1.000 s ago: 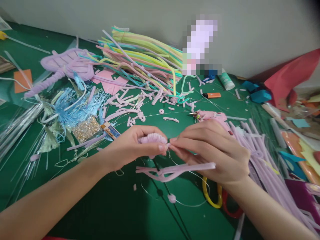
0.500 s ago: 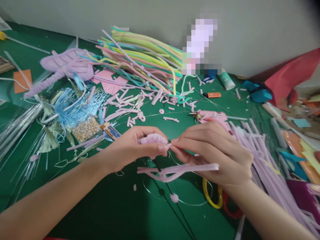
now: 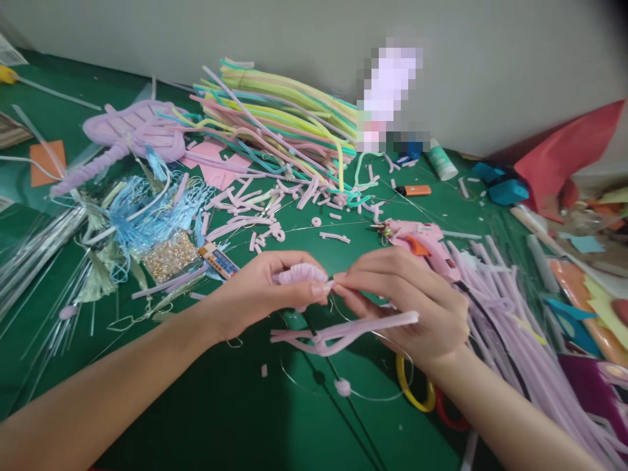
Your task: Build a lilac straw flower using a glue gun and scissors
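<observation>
My left hand [image 3: 255, 288] is closed around a ridged, wound piece of lilac pipe cleaner [image 3: 301, 273], thumb along its near side. At the right end of that piece, my right hand [image 3: 407, 301] pinches the tip between thumb and forefinger. Under both hands is a looped lilac pipe-cleaner shape [image 3: 338, 340] with a long free end. Close below it sits a small lilac ball [image 3: 342, 388] on a thin clear strand. Scissors with a yellow handle loop [image 3: 401, 386] and a red one lie partly hidden by my right forearm.
A pink glue gun [image 3: 417, 237] lies behind my right hand, beside a bundle of lilac pipe cleaners [image 3: 520, 340]. Coloured pipe cleaners [image 3: 284, 111] and lilac offcuts [image 3: 245, 196] cover the back. Blue tassels [image 3: 132, 209], a bag of gold beads [image 3: 169, 256] and a lighter [image 3: 415, 190] lie around.
My right hand has drawn slightly left and its wrist has turned, uncovering more of the glue gun. Both hands keep their grip on the wound piece.
</observation>
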Action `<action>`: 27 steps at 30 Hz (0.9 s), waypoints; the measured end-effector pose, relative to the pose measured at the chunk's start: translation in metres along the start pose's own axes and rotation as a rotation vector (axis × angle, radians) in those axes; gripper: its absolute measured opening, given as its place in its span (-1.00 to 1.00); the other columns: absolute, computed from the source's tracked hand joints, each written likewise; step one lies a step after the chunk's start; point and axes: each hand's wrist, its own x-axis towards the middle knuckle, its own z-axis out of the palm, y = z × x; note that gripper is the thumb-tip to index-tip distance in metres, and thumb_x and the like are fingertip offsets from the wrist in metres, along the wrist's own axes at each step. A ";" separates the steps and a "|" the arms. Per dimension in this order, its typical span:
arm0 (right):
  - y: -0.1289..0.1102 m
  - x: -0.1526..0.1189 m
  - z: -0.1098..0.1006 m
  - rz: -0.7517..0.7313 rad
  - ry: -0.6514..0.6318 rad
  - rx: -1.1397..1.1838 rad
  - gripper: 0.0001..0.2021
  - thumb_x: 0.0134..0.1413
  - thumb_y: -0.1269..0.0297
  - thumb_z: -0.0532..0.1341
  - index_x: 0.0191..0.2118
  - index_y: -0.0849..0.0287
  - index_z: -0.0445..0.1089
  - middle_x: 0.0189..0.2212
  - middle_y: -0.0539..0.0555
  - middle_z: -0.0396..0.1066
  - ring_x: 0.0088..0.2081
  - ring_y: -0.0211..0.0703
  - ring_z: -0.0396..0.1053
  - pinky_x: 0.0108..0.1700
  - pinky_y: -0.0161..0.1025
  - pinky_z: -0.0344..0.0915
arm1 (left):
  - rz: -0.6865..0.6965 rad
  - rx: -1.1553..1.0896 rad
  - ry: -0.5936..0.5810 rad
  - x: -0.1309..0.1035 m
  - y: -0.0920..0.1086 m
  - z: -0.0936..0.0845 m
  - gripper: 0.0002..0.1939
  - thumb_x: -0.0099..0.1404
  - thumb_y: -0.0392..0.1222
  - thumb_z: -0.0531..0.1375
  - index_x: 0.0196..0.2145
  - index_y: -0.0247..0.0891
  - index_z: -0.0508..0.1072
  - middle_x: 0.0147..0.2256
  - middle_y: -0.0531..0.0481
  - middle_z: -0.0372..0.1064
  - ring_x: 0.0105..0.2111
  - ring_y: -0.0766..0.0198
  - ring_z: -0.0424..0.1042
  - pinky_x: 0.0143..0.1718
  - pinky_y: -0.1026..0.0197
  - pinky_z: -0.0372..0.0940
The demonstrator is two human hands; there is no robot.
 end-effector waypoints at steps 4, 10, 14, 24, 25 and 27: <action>0.002 0.000 -0.002 0.024 0.007 0.069 -0.81 0.03 0.52 0.35 -0.22 0.15 0.49 -0.43 0.11 0.56 -0.41 -0.13 0.51 -0.38 -0.19 0.44 | 0.029 0.134 0.022 0.000 0.007 -0.001 -0.69 0.11 0.00 0.40 -0.26 -0.20 0.48 -0.37 0.08 0.37 -0.40 0.33 0.33 -0.39 0.32 0.21; -0.002 0.006 -0.006 0.103 0.009 0.108 -0.72 0.04 0.53 0.32 -0.14 0.06 0.46 -0.40 0.05 0.57 -0.42 -0.15 0.50 -0.39 -0.19 0.44 | 0.318 0.500 0.305 0.002 -0.004 0.000 -0.55 0.17 0.02 0.36 -0.01 -0.06 0.42 -0.02 -0.03 0.34 0.05 0.11 0.30 -0.01 0.21 0.23; -0.005 0.019 -0.004 0.118 -0.018 0.075 -0.79 0.09 0.48 0.30 -0.19 0.02 0.48 -0.37 0.04 0.58 -0.42 -0.17 0.49 -0.37 -0.21 0.45 | 0.385 0.418 0.410 0.006 -0.010 0.008 -0.62 0.20 0.03 0.34 -0.09 -0.14 0.42 -0.08 -0.05 0.40 -0.07 0.14 0.38 -0.08 0.20 0.29; 0.006 0.060 0.011 0.257 -0.164 0.142 -0.89 0.23 0.33 0.22 -0.15 0.15 0.47 -0.27 0.02 0.57 -0.34 -0.29 0.49 -0.31 -0.34 0.41 | 0.245 -0.168 0.266 0.008 0.006 0.016 -0.72 0.35 -0.01 0.22 -0.04 -0.16 0.45 0.11 -0.10 0.40 0.12 0.06 0.37 0.07 0.08 0.35; 0.009 0.059 0.010 0.253 -0.177 0.118 -0.88 0.25 0.33 0.20 -0.14 0.15 0.46 -0.25 0.04 0.57 -0.30 -0.27 0.50 -0.27 -0.31 0.40 | 0.210 -0.260 0.211 0.009 0.005 0.014 -0.75 0.37 -0.04 0.21 -0.06 -0.17 0.46 0.07 -0.11 0.44 0.09 0.07 0.40 0.05 0.07 0.38; 0.014 0.053 0.006 0.265 -0.144 0.027 -0.87 0.25 0.33 0.19 -0.14 0.13 0.46 -0.22 0.06 0.56 -0.18 -0.18 0.50 -0.16 -0.23 0.40 | 0.168 -0.390 0.113 0.011 0.000 0.008 -0.80 0.38 -0.09 0.20 -0.12 -0.20 0.49 -0.02 -0.12 0.49 0.03 0.06 0.46 0.01 0.01 0.43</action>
